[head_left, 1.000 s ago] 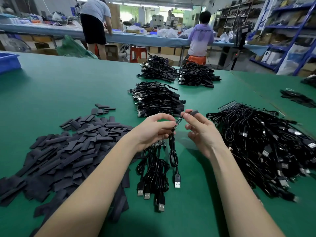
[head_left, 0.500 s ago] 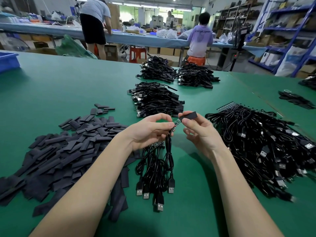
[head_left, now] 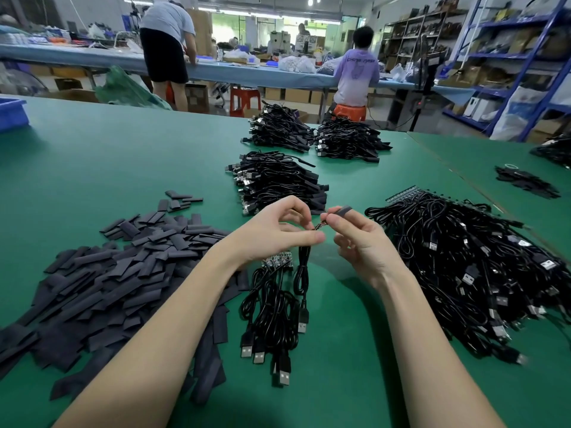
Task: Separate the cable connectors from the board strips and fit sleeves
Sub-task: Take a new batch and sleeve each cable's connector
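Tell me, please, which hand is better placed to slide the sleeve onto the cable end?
Right hand: it already pinches the sleeve beside the connector that the left hand holds.

Bright, even overhead lighting is provided by ceiling lamps (head_left: 310,1) at 12 o'clock; wide-angle bending and blur are seen at the edges.

One head-worn view was all there was, looking forward and down from above the person's forearms, close over the left hand (head_left: 278,233) and right hand (head_left: 361,242). It faced across the green table (head_left: 123,156) toward the far workbench (head_left: 262,74) and shelving (head_left: 509,57), the wide lens bending the edges.
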Available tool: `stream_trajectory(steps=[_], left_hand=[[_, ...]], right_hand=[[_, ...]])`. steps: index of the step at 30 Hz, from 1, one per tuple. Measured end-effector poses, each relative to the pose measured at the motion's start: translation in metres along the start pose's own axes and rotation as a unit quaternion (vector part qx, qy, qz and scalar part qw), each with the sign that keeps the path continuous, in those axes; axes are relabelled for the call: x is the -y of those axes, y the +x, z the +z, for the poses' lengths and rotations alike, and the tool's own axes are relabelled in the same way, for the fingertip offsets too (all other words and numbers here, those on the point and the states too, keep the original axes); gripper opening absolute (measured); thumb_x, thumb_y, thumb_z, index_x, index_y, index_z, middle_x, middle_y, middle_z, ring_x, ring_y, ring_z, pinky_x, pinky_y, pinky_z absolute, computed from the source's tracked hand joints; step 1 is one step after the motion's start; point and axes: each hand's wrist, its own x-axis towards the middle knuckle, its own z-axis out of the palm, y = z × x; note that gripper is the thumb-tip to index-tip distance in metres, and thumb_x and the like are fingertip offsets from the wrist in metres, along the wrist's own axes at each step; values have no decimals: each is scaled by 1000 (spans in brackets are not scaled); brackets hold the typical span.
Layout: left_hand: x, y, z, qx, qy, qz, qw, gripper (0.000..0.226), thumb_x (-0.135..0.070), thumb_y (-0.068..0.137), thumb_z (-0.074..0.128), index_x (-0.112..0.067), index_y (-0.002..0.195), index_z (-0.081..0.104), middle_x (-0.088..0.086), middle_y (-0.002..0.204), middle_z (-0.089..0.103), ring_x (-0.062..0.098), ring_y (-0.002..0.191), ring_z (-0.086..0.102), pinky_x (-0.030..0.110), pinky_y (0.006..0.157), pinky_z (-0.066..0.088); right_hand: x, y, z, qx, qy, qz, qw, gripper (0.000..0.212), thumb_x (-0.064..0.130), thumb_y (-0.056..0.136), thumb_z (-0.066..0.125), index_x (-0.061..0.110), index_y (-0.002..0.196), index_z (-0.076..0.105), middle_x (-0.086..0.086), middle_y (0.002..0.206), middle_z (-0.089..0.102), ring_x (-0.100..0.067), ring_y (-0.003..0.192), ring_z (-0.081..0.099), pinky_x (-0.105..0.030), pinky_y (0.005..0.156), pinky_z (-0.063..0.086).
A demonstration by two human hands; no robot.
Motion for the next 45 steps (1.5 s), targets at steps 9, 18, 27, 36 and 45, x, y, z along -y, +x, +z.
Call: stream_trajectory(steps=[9,18,27,36,45], left_hand=[[-6,1,9,-53,122,92,987,19,-13,86,78,-23,96,65,-4,91,76,8,88,72,15,77,51],[-5,0,14,-96,154,150,972,11,-11,87,77,-21,92,75,-12,91,76,8,87,73,39,80,59],[-2,1,14,-108,142,154,972,11,-15,85,80,-21,94,78,-10,90,77,8,89,73,44,83,59],[5,7,15,-134,103,128,977,15,-19,84,82,-25,87,68,-10,89,77,8,88,74,16,75,51],[3,7,22,-170,95,110,975,14,-18,80,84,-21,84,71,-9,78,76,5,79,73,15,76,53]], right_hand=[[-1,-2,-11,-18,25,21,999,26,37,65,90,31,89,82,7,101,75,-2,50,36,-11,43,27],[-2,-2,-11,-22,43,40,998,17,36,70,85,32,86,82,10,103,74,-2,50,35,-13,45,22],[-7,0,-4,-11,47,44,998,23,36,69,85,29,91,83,14,93,72,-2,47,36,-13,42,26],[0,-2,8,-84,-42,-63,994,26,42,82,82,40,107,75,2,95,79,-8,56,44,-15,51,38],[0,-2,16,-126,-19,-95,987,19,24,91,78,31,108,77,-8,86,77,-10,50,28,-16,43,28]])
